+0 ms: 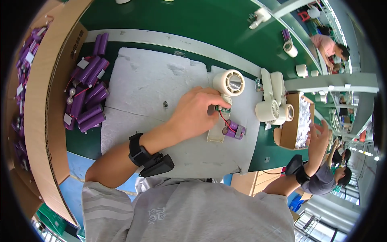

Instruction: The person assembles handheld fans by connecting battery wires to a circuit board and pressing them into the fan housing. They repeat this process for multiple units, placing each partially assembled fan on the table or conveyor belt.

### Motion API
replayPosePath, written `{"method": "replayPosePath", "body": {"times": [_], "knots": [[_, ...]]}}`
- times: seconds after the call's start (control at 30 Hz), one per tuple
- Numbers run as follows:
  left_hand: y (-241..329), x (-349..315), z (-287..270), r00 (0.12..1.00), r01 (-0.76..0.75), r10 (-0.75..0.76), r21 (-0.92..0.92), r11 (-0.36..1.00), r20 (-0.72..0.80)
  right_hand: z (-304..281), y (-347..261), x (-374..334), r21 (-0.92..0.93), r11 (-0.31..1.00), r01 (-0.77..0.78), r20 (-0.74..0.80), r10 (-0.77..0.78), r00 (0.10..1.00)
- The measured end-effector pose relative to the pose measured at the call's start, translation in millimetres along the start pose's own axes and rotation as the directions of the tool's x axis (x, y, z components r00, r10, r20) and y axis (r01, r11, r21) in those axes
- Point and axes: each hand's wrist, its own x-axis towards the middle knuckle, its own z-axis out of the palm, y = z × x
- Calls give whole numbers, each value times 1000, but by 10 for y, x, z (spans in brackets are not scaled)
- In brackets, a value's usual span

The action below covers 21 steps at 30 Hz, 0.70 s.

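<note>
A: Left hand [196, 109]?
B: Pinching green circuit board [223, 109] of cream handheld fan [229, 82], at right on white foam sheet [141, 84]; purple battery pair [234, 130] nearer
A: Right hand [318, 141]?
B: Farther right, beside carton [288, 131] of white scraps [303, 121]; can't tell whether it pinches anything

Your round cream plastic fan [228, 83] looks smooth, and the flat white foam sheet [143, 90] near you looks rough.
</note>
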Motion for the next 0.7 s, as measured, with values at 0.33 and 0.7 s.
{"method": "replayPosePath", "body": {"times": [0.33, 0.7], "knots": [[-86, -30, -51, 1000, -10, 11, -92, 996, 8, 1532, -2045, 2135, 212, 227, 951, 123, -971, 205], [-102, -31, -7, 999, -34, 33, -90, 995, -10, 1691, -2431, 1705, 106, 442, 891, 333, -860, 387]]}}
